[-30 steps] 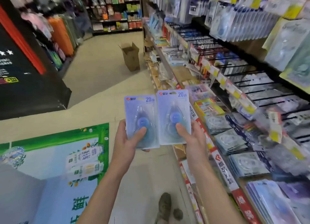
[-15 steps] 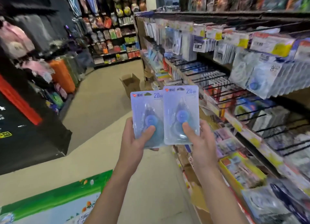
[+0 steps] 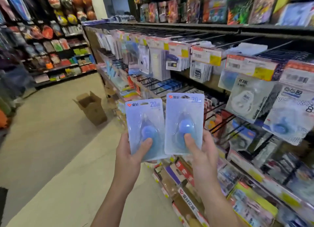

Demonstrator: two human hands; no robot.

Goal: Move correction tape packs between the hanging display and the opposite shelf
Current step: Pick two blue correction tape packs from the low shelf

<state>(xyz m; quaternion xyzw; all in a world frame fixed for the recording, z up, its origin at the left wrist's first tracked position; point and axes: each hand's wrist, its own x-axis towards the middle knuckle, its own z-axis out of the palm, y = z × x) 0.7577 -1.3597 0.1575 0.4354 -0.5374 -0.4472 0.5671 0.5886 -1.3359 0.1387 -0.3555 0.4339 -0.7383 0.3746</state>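
the view has swung up toward the hanging display since earlier. two correction tape packs, still upright mid-frame: left hand grips the left pack, right hand the right pack.

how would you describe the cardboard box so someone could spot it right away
Look down the aisle floor left of the long hanging display. The box stands on the floor close to the display's base, beyond the two packs held up. It is the only plain brown carton there, its top flaps open, with nothing else on the floor around it.

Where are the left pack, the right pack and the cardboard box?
left pack (image 3: 144, 118), head view, clear blister above thumb
right pack (image 3: 184, 114), head view, blister centre
cardboard box (image 3: 95, 110), head view, front wall
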